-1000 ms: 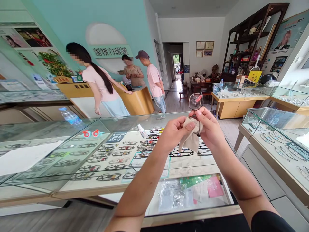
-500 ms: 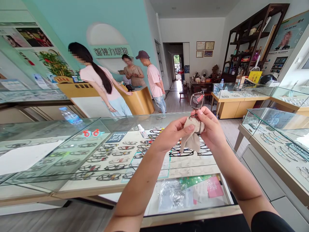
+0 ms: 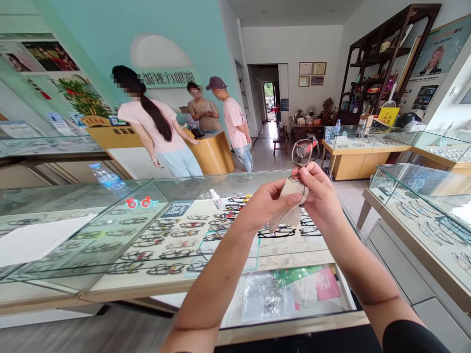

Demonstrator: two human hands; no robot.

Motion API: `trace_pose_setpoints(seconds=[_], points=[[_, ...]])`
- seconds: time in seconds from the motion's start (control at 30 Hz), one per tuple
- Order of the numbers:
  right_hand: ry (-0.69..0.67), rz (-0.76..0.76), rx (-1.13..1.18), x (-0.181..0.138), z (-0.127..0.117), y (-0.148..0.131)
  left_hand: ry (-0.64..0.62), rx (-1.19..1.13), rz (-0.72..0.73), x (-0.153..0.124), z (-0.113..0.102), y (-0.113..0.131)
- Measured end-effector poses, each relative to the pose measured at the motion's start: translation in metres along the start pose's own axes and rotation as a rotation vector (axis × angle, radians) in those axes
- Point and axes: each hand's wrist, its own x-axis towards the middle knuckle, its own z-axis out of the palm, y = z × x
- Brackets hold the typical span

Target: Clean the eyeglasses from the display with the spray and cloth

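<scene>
A pair of dark-rimmed eyeglasses (image 3: 302,153) is held up over the glass display case, one lens on top and the other below it. My right hand (image 3: 318,185) pinches the frame near its middle. A beige cleaning cloth (image 3: 289,211) wraps the lower lens and hangs down. My left hand (image 3: 270,203) is closed on that cloth, thumb on the near side, pressing it around the lens. The cloth and fingers hide most of the lower lens.
Below my hands, the glass case (image 3: 221,255) holds rows of eyeglass frames. A small white spray bottle (image 3: 216,199), red toy-like glasses (image 3: 141,202) and a water bottle (image 3: 106,177) are to the left. Another case (image 3: 423,206) stands right. Several people stand by the wooden counter (image 3: 215,152).
My left thumb and the cloth have shifted over the lower lens, and the cloth's tail swung left. The glasses turned slightly. The long-haired person beyond the case moved a little.
</scene>
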Motion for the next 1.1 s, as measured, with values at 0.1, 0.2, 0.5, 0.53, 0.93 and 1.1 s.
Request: trace_pose_setpoints(seconds=[0.1,0.2,0.5,0.53,0.93,1.1], points=[[0.004,0.003,0.003,0.0000,0.0004,0.0003,-0.012,0.008,-0.004,0.0002,-0.0020,0.0006],[0.005,0.004,0.005,0.0001,0.0008,0.0008,0.000,-0.016,0.012,0.0004,-0.0023,-0.0008],[-0.008,0.004,0.016,0.0001,0.0016,0.0016,-0.045,-0.107,0.025,-0.0018,0.0012,-0.0017],[-0.009,0.005,0.023,-0.0001,0.0019,0.0013,-0.053,-0.117,0.037,-0.0019,0.0025,-0.0010],[-0.038,-0.014,-0.033,-0.0034,0.0009,-0.0023,-0.074,-0.127,-0.023,-0.0029,0.0045,-0.0001],[0.001,-0.029,0.010,-0.0026,-0.0005,-0.0016,-0.050,-0.102,-0.023,-0.0042,0.0067,0.0021]])
